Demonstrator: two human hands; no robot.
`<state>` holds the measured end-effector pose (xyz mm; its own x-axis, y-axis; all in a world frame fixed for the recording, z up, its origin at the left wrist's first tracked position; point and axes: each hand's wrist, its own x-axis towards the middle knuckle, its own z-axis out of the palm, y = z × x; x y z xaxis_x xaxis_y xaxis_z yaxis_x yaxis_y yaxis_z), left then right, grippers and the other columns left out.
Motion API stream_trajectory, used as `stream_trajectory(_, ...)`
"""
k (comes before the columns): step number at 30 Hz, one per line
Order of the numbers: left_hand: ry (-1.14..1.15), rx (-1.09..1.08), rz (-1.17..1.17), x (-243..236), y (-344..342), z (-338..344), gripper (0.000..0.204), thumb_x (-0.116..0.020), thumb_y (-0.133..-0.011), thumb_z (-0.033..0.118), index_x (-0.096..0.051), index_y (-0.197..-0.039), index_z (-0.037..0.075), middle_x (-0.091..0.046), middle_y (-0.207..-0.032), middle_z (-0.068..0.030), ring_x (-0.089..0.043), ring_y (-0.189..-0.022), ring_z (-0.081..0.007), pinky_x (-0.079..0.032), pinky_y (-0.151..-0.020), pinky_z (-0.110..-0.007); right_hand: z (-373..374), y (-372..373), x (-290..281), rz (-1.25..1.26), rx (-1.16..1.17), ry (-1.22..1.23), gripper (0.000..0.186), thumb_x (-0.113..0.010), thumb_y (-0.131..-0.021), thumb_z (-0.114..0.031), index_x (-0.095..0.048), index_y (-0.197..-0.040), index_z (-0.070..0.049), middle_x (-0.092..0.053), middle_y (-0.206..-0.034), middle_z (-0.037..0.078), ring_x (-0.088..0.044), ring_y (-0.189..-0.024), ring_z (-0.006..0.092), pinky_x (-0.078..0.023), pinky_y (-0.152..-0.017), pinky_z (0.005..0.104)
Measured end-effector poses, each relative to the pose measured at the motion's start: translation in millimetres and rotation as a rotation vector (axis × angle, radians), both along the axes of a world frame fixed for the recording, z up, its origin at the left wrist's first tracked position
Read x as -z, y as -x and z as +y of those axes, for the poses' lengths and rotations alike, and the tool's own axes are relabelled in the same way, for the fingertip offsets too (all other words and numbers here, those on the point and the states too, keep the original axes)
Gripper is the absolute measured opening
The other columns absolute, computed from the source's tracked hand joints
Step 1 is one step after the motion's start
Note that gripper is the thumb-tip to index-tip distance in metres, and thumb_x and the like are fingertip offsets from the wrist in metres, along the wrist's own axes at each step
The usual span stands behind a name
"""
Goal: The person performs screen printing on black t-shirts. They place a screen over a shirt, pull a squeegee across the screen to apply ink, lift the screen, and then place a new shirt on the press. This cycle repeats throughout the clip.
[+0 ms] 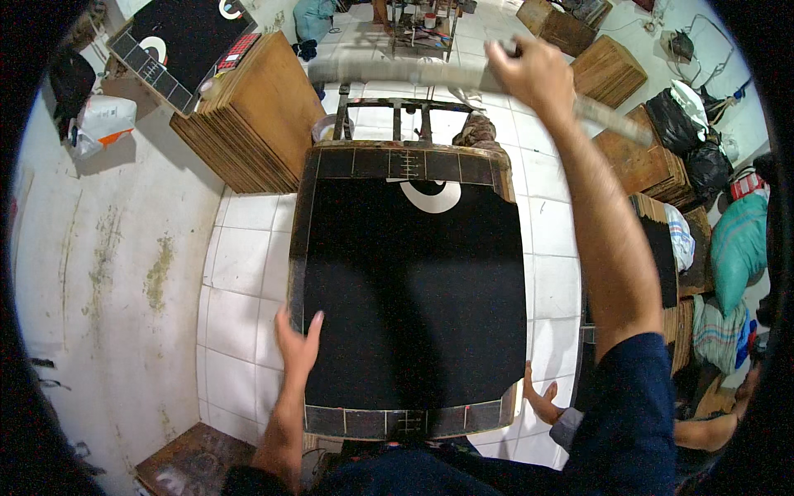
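A large black screen frame [413,289] with a dark wooden border lies flat in front of me on a metal stand, a white curved mark near its far edge. My left hand [296,339] rests open on the frame's left edge, fingers spread against the border. My right hand [536,76] is raised far beyond the frame and is closed around a long grey bar [397,73], blurred, that runs sideways across the view. Another person's hand [542,403] touches the frame's near right corner.
A tall stack of wooden boards [248,124] stands at the back left, with another black frame [178,41] on top. More board stacks [637,157], black bags [686,124] and bundles lie along the right. White floor tiles [240,273] and a stained wall [99,273] are at left.
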<state>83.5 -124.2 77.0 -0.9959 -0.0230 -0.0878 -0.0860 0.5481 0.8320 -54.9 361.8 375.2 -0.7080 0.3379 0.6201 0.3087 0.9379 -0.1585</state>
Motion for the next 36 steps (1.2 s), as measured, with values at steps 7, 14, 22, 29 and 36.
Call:
stream_trajectory(7, -1.424, -0.261, -0.394, -101, 106, 192, 0.079, -0.053, -0.098, 0.062, -0.039, -0.156, 0.011, -0.038, -0.159, -0.0168, -0.038, -0.145, -0.0348, -0.026, -0.122, -0.058, -57, -113, 183, 0.104, -0.235, 0.008, 0.034, -0.082, -0.081, -0.037, -0.066, -0.091, -0.009, -0.064, -0.088, 0.010, -0.062, -0.089, 0.0271, -0.045, -0.076, 0.0424)
stream_trajectory(14, -1.020, -0.524, -0.724, 22, 66, 159, 0.083, -0.061, -0.096, 0.057, -0.039, -0.152, 0.000, -0.051, -0.147, -0.0212, -0.051, -0.137, -0.0352, -0.038, -0.118, -0.045, -58, -125, 299, -0.276, -0.335, 0.136, 0.029, -0.083, -0.084, -0.028, -0.066, -0.099, -0.010, -0.066, -0.094, 0.007, -0.062, -0.095, 0.0281, -0.044, -0.087, 0.0446)
stream_trajectory(22, 0.409, 0.263, 0.356, 75, 83, 134, 0.139, -0.095, -0.060, 0.060, -0.020, -0.163, 0.002, -0.040, -0.155, -0.0256, -0.037, -0.145, -0.0411, -0.028, -0.121, -0.057, -15, -46, 288, -0.507, -0.341, 0.250, 0.016, -0.070, -0.088, -0.012, -0.063, -0.102, -0.013, -0.070, -0.100, 0.008, -0.065, -0.094, 0.0333, -0.044, -0.082, 0.0496)
stream_trajectory(29, 0.481, 0.294, 0.347, 85, 79, 134, 0.139, -0.093, -0.063, 0.062, -0.019, -0.162, -0.001, -0.038, -0.157, -0.0264, -0.036, -0.145, -0.0412, -0.026, -0.121, -0.059, 19, 59, 307, -0.321, -0.391, 0.138, 0.020, -0.075, -0.087, -0.017, -0.061, -0.100, -0.012, -0.069, -0.099, 0.008, -0.063, -0.096, 0.0346, -0.042, -0.080, 0.0490)
stream_trajectory(36, 0.493, 0.327, 0.298, 78, 81, 133, 0.134, -0.089, -0.068, 0.065, -0.020, -0.161, -0.003, -0.036, -0.159, -0.0262, -0.036, -0.149, -0.0380, -0.024, -0.124, -0.059, 2, -26, 298, -0.565, -0.467, 0.231, 0.022, -0.075, -0.085, -0.014, -0.060, -0.100, -0.011, -0.068, -0.101, 0.008, -0.063, -0.097, 0.0338, -0.042, -0.081, 0.0492)
